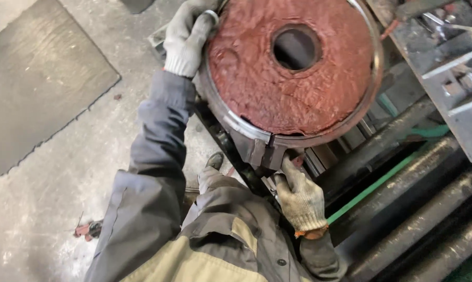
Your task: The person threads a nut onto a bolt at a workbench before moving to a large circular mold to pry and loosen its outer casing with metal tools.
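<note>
Nearest to us, our right hand (300, 198), in a knit glove, presses up against the dark clamp block (264, 151) under the bottom edge of the big red disc (290, 73); its fingers lie curled against the metal there, but we cannot tell whether they close around anything. Farther up, our left hand (186, 36), gloved too, wraps over the disc's left rim with fingers closed on the edge, steadying it. The disc is a rough, rust-red casting with a round centre hole (296, 48) and a bright machined rim; it stands tilted, seated in the clamp on the dark machine bed (230, 146). To handle it well, we judge that we should keep the left hand firm on the rim so that the heavy piece cannot roll, and keep the right fingers out from between rim and block, where they could be pinched. Below us our boot (214, 160) stands on the concrete floor (63, 198), close to the bed, and a small red tool (87, 230) lies on the floor near it. To the right, long dark steel bars (418, 209) run beside a green rail (371, 190); beyond, a cluttered metal bench (450, 68) crowds the disc's right side. At far left a grey mat (37, 78) lies flat.
</note>
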